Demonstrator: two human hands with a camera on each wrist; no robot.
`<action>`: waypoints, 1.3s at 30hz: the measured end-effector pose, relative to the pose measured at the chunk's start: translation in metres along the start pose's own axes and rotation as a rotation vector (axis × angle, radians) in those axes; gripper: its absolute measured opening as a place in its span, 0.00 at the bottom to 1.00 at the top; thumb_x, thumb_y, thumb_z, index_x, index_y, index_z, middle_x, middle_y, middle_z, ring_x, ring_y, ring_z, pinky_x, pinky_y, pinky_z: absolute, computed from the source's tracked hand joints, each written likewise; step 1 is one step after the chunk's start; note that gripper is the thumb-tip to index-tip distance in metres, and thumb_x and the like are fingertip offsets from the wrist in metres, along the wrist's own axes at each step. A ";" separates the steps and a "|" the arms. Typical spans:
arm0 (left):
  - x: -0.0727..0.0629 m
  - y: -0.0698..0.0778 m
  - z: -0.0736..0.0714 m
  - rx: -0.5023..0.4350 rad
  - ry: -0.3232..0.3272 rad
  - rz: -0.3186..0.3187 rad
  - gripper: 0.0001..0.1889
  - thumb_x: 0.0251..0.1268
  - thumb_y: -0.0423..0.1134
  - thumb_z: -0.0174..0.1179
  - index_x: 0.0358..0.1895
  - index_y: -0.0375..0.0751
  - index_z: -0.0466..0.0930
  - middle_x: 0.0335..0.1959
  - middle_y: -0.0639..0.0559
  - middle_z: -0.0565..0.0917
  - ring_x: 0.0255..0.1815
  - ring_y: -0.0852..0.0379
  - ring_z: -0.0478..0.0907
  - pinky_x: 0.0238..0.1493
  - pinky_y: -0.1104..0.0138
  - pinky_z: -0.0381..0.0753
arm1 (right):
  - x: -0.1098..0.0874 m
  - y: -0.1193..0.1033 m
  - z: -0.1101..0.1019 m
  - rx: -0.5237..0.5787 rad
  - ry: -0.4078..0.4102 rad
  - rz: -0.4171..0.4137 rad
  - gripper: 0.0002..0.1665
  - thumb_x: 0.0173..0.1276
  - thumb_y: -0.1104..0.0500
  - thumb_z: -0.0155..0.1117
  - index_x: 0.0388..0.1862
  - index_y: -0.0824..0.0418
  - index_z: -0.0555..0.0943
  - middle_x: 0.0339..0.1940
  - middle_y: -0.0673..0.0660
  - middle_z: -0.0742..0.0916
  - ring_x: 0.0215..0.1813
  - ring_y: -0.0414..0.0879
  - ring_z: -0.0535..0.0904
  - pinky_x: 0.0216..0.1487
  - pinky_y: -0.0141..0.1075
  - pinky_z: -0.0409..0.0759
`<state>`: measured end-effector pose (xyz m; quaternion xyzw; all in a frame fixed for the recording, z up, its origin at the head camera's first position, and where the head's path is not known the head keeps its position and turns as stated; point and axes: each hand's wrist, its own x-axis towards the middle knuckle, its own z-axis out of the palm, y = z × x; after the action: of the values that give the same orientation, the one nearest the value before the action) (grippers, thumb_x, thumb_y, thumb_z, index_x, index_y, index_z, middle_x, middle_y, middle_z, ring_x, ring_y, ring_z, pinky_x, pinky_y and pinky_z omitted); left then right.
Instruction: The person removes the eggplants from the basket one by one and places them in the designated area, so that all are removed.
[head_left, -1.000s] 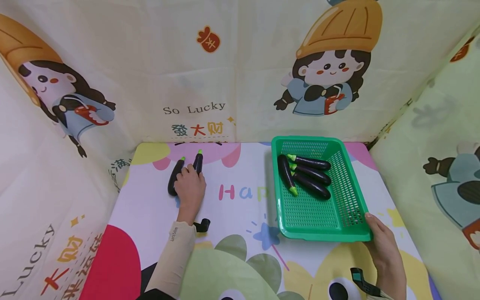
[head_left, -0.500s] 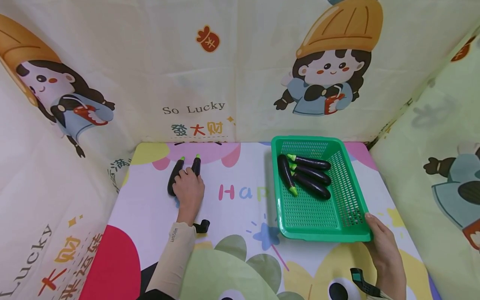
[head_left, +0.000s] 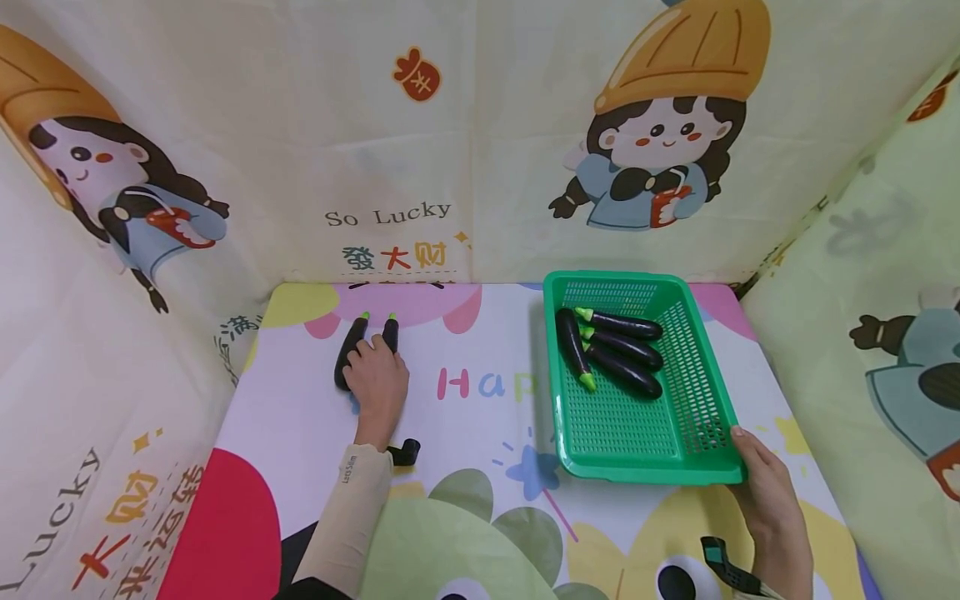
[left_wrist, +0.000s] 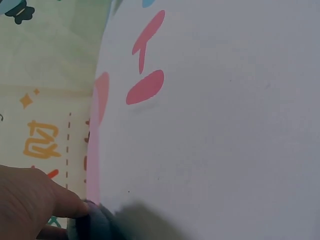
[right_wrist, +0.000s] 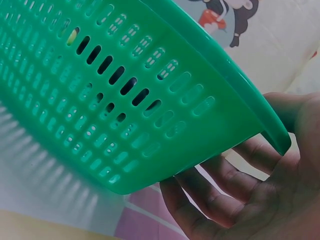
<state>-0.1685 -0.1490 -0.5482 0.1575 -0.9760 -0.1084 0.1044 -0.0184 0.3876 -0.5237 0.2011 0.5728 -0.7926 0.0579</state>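
Note:
Two dark purple eggplants with green stem ends lie side by side at the left of the table in the head view. My left hand (head_left: 377, 379) covers the lower part of the right eggplant (head_left: 391, 333) and grips it. Close beside it lies the left eggplant (head_left: 350, 354), near the same hand's fingers. The left wrist view shows the hand (left_wrist: 37, 205) against a dark, blurred part of the held eggplant (left_wrist: 97, 222). My right hand (head_left: 771, 487) holds the near right corner of a green plastic basket (head_left: 637, 471), thumb at the rim and fingers beneath, plainer in the right wrist view.
Several eggplants (head_left: 621, 350) lie in the far half of the basket. The table (head_left: 472, 442) wears a printed cloth with letters and cartoon shapes. Patterned cloth walls (head_left: 510, 167) enclose it at the back and both sides.
The right eggplant has slid slightly toward me under my left hand, its stem end now lower and a little further left. The basket and right hand stay nearly still.

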 end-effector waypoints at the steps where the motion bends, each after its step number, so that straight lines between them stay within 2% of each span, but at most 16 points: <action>1: 0.000 0.000 0.000 -0.002 -0.005 0.001 0.22 0.75 0.41 0.60 0.59 0.25 0.74 0.53 0.27 0.79 0.52 0.29 0.78 0.49 0.40 0.80 | 0.000 0.000 0.000 0.002 -0.001 -0.001 0.22 0.86 0.54 0.47 0.41 0.40 0.89 0.40 0.39 0.90 0.39 0.34 0.86 0.41 0.29 0.84; 7: 0.001 -0.001 0.002 0.010 -0.015 0.009 0.22 0.76 0.41 0.59 0.61 0.26 0.73 0.54 0.27 0.78 0.53 0.29 0.78 0.49 0.41 0.81 | -0.001 0.000 0.001 -0.003 0.008 0.006 0.22 0.86 0.53 0.47 0.40 0.39 0.89 0.40 0.38 0.89 0.38 0.34 0.86 0.41 0.29 0.84; 14: 0.003 -0.001 0.002 0.019 0.002 0.020 0.19 0.76 0.39 0.56 0.59 0.26 0.73 0.52 0.28 0.76 0.51 0.31 0.76 0.47 0.42 0.81 | -0.001 0.000 0.001 -0.036 0.026 0.017 0.19 0.85 0.51 0.49 0.40 0.37 0.88 0.40 0.37 0.89 0.38 0.34 0.86 0.40 0.28 0.84; 24: 0.001 0.002 -0.001 0.019 0.003 0.021 0.17 0.76 0.39 0.55 0.57 0.27 0.74 0.53 0.28 0.76 0.51 0.32 0.74 0.48 0.42 0.80 | -0.001 -0.001 0.002 -0.027 0.022 0.012 0.20 0.85 0.51 0.49 0.40 0.37 0.88 0.39 0.38 0.89 0.37 0.34 0.86 0.40 0.29 0.84; 30: -0.005 0.008 -0.006 0.006 0.005 0.051 0.17 0.76 0.39 0.55 0.57 0.28 0.75 0.54 0.29 0.76 0.51 0.31 0.74 0.49 0.41 0.79 | 0.000 -0.002 0.002 -0.034 0.031 0.016 0.21 0.85 0.51 0.49 0.39 0.36 0.88 0.39 0.37 0.89 0.38 0.33 0.86 0.40 0.28 0.84; 39: -0.011 0.012 -0.008 -0.015 0.059 0.108 0.18 0.74 0.38 0.59 0.59 0.29 0.75 0.53 0.30 0.78 0.50 0.32 0.75 0.48 0.42 0.77 | -0.001 -0.002 0.002 -0.063 0.043 0.033 0.18 0.84 0.49 0.51 0.39 0.34 0.87 0.40 0.35 0.88 0.39 0.32 0.85 0.41 0.28 0.84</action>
<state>-0.1598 -0.1358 -0.5393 0.1070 -0.9787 -0.1053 0.1399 -0.0183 0.3863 -0.5205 0.2257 0.5952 -0.7685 0.0649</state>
